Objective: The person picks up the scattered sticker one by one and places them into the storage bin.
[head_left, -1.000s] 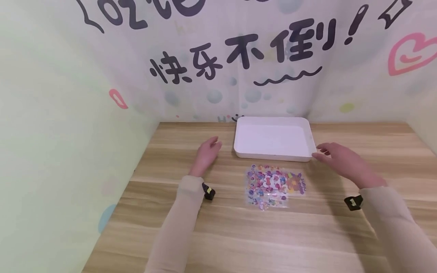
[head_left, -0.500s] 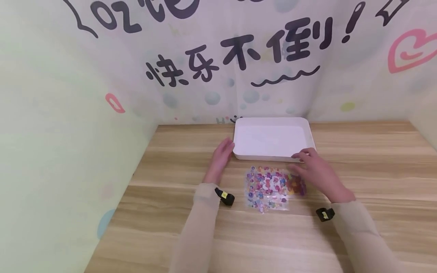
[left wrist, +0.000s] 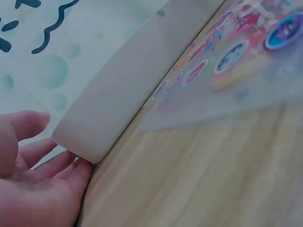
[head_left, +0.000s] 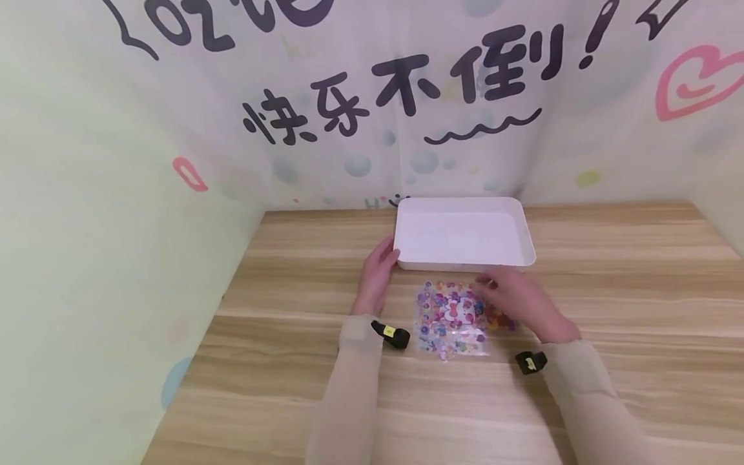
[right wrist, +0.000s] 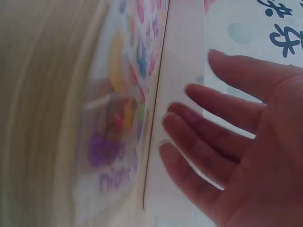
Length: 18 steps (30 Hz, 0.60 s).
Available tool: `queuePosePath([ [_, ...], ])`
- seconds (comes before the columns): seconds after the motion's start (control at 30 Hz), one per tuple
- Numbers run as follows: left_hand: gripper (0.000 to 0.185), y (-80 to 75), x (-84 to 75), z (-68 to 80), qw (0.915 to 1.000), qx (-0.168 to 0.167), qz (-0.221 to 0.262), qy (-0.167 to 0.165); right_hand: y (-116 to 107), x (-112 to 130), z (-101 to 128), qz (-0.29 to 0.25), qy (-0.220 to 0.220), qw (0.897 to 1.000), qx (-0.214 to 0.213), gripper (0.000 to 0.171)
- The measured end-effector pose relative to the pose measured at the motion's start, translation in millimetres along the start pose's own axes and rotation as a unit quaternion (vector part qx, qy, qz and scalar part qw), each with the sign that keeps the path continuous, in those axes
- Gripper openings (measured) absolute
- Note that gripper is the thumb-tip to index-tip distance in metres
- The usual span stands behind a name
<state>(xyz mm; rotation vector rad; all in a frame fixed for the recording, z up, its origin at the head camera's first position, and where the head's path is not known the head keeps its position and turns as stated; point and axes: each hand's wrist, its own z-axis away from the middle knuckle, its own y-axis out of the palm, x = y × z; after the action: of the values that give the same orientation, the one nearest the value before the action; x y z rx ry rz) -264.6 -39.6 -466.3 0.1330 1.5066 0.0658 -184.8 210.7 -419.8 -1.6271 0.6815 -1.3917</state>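
- Table (head_left: 610, 271): wood grain; bare surface to the right and along the near edge.
- White tray (head_left: 463, 231): shallow, rounded corners, at the back wall.
- Sticker sheet (head_left: 450, 318): clear film, colourful stickers, flat just in front of the tray.
- Left hand (head_left: 378, 274): fingers straight, touching the tray's left corner.
- Right hand (head_left: 514, 300): fingers spread and relaxed over the sheet's right part, gripping nothing.

A plain white tray (head_left: 464, 263), a many-coloured sticker sheet (head_left: 451, 320), a pale wood-grain table (head_left: 610, 271).
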Motion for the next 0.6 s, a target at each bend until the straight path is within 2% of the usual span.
queuePosePath([
  [0.17,0.044,3.3,3.0,0.4,0.9998,-0.017,-0.001,0.010,5.7,-2.4,-0.8,0.012,-0.008,1.000,0.022,0.045],
  [0.33,0.037,3.9,5.8,2.3,0.9978,-0.039,-0.050,0.020,10.6,-0.5,-4.7,0.014,-0.010,0.999,0.035,0.057],
  [0.47,0.032,4.9,6.0,4.8,0.9940,-0.058,-0.090,0.020,13.3,5.2,-7.8,0.013,0.000,0.999,0.048,0.061],
  [0.6,0.033,6.1,5.5,7.0,0.9923,-0.057,-0.108,0.019,14.1,9.1,-9.3,0.016,0.012,0.998,0.056,0.059],
])
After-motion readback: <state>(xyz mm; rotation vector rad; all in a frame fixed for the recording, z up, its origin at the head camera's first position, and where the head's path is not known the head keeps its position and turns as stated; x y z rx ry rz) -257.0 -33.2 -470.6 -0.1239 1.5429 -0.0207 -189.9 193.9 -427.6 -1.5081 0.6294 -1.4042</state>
